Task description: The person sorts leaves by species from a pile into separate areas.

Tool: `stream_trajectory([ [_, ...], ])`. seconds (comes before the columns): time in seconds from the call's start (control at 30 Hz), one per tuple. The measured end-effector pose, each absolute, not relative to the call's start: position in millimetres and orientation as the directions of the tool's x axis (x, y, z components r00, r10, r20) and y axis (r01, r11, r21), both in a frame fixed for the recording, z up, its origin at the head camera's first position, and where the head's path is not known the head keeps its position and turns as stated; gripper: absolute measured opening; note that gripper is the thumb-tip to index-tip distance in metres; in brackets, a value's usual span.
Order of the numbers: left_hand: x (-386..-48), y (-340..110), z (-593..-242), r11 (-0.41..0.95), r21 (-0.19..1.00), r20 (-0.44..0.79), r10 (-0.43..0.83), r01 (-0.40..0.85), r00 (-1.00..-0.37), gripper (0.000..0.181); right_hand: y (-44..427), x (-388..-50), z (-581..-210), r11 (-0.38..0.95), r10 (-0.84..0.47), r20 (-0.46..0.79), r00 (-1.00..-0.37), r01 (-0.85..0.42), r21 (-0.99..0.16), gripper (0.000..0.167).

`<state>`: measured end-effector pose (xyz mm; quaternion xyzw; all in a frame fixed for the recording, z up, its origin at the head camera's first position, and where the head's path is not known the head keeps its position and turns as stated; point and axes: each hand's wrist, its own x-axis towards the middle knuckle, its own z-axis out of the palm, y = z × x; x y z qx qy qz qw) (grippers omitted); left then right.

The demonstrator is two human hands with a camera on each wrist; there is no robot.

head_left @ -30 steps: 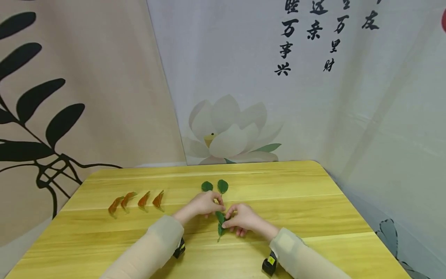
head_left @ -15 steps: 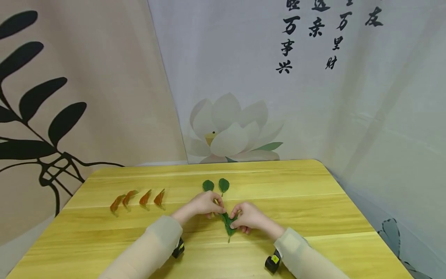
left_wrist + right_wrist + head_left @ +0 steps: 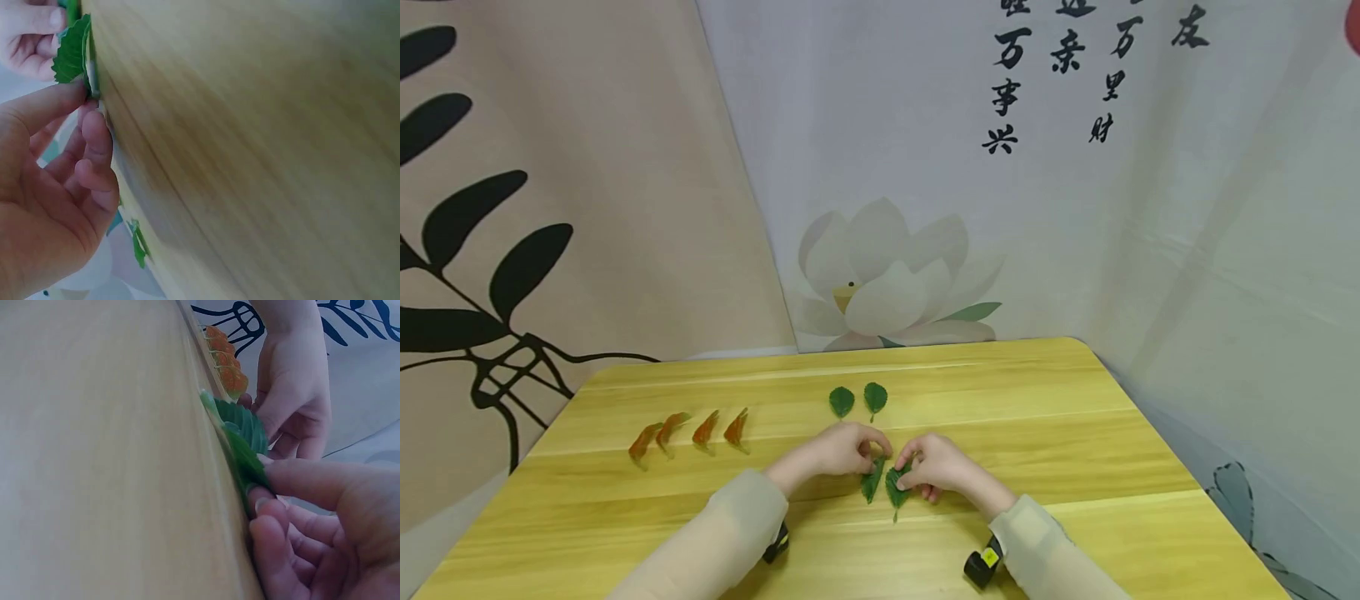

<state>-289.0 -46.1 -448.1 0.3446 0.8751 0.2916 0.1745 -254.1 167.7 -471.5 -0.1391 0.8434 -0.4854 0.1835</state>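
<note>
My left hand (image 3: 844, 450) pinches a green leaf (image 3: 871, 482) by its upper end, low over the wooden table. Just to its right, my right hand (image 3: 942, 467) holds a second green leaf (image 3: 894, 490) between thumb and finger. A narrow gap parts the two leaves in the head view. The left hand's leaf shows a toothed edge (image 3: 70, 55) in the left wrist view. In the right wrist view the right hand's leaf (image 3: 245, 459) overlaps the other one. Two more green leaves (image 3: 842, 402) (image 3: 876, 397) lie behind the hands.
Several orange-red leaves (image 3: 704, 432) lie in a row at the table's left. The wooden table (image 3: 1060, 467) runs back to a printed curtain (image 3: 895, 125). Black wrist cameras (image 3: 982, 568) sit under both sleeves.
The two held leaves, overlapping earlier, now stand apart side by side. My left hand has drawn its leaf leftward, while the right hand and its leaf have shifted slightly right since the first frame.
</note>
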Motion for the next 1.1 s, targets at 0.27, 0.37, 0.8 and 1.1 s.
stream_trajectory([
  [0.27, -285, -46, -449, 0.528, 0.516, -0.038, 0.800, 0.674, -0.598, 0.030, 170, -255, -472, 0.484, -0.415, -0.175, -0.893, -0.054, -0.873, 0.014],
  [0.37, -285, -47, -450, 0.503, 0.493, -0.021, 0.822, 0.710, -0.568, 0.033, 170, -256, -473, 0.487, -0.414, -0.175, -0.893, -0.055, -0.872, 0.014],
  [0.8, -284, -59, -449, 0.531, 0.435, -0.002, 0.808, 0.727, -0.589, 0.014, 170, -255, -473, 0.472, -0.423, -0.172, -0.890, -0.054, -0.880, 0.015],
  [1.1, -286, -64, -446, 0.563, 0.520, -0.012, 0.757, 0.642, -0.653, 0.010, 171, -254, -471, 0.467, -0.422, -0.173, -0.890, -0.050, -0.883, 0.014],
])
